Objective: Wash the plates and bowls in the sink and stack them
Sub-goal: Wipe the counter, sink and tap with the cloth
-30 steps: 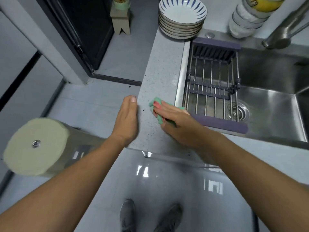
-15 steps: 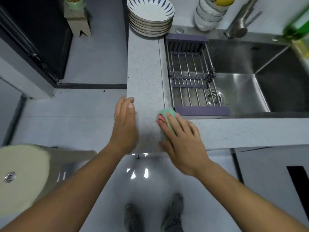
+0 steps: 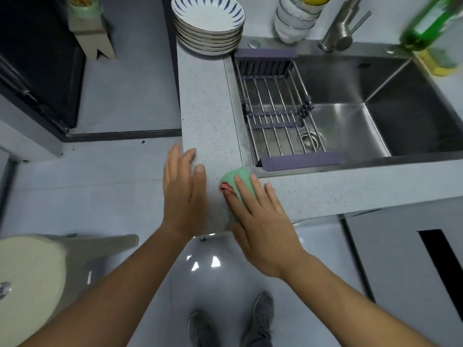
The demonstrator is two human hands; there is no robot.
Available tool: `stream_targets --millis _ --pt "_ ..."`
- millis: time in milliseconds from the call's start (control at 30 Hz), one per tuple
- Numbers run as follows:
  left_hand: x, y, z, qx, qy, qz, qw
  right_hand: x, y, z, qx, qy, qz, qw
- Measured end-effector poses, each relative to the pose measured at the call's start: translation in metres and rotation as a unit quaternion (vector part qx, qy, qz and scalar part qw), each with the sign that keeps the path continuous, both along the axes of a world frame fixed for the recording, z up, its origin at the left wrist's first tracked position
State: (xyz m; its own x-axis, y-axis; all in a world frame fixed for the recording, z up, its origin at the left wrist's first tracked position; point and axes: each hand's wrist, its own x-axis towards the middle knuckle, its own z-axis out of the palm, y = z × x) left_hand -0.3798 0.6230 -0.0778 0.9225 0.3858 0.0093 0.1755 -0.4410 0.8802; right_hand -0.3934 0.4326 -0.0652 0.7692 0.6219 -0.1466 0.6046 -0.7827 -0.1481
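- Presently stacked at far end of speckled grey stone counter (image 3: 205, 108): white ceramic plates with blue-striped rims (image 3: 208, 23). Judged heavy, rigid, chippable and slick when wet; best lifted singly by opposite rims.
- Nested behind stainless steel sink (image 3: 413, 116): white bowls with blue bands (image 3: 293, 21), topped by something yellow, unidentified.
- Inside sink: purple-ended wire rack (image 3: 273, 108), no crockery visible.
- Empty, fingers straight: left hand (image 3: 184, 194), beside counter edge.
- Fingers extended, pressing soft green-and-pink cloth (image 3: 238, 181) onto counter: right hand (image 3: 260, 229).

The plates (image 3: 208, 23) are white with dark blue streaks round the rim. The worktop (image 3: 208, 108) is pale grey, finely speckled. The cloth (image 3: 239, 180) is mint green with a red edge. The sink (image 3: 350, 101) is steel grey, its rack (image 3: 275, 116) purple-ended. The far-right bottle (image 3: 426, 23) is green.
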Motion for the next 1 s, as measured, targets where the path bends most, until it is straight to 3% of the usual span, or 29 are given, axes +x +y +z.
stream_targets --millis 67,233,367,533,667,767,867,933,1000 --pt "0.007 -0.002 0.008 0.092 -0.033 -0.058 0.994 -0.005 -0.024 0.001 0.001 0.006 -0.015 1.0" --pt "0.038 -0.038 0.018 0.139 -0.033 -0.283 0.948 -0.001 -0.046 0.0 0.012 0.015 -0.045 0.999" --pt "0.063 -0.063 0.012 0.175 -0.001 -0.365 0.914 0.027 -0.074 -0.002 -0.006 0.005 -0.139 0.99" --pt "0.066 -0.063 0.012 0.261 0.013 -0.341 0.903 0.052 -0.12 -0.003 -0.027 -0.004 -0.206 0.978" --pt "0.063 -0.071 0.026 0.271 0.018 -0.307 0.912 0.047 -0.101 -0.004 -0.001 -0.023 -0.169 0.985" --pt "0.065 -0.076 0.034 0.177 0.066 -0.231 0.954 0.036 -0.068 -0.007 0.042 -0.034 -0.077 0.996" --pt "0.071 -0.083 0.031 -0.032 0.073 -0.154 0.985 0.038 -0.071 -0.009 0.069 -0.023 -0.017 0.997" --pt "0.069 -0.083 0.028 -0.038 0.051 -0.126 0.99 0.048 -0.095 -0.011 0.058 -0.042 -0.014 0.997" --pt "0.059 -0.082 0.025 0.069 0.028 -0.109 0.991 0.06 -0.132 -0.013 0.036 -0.052 -0.04 0.997"
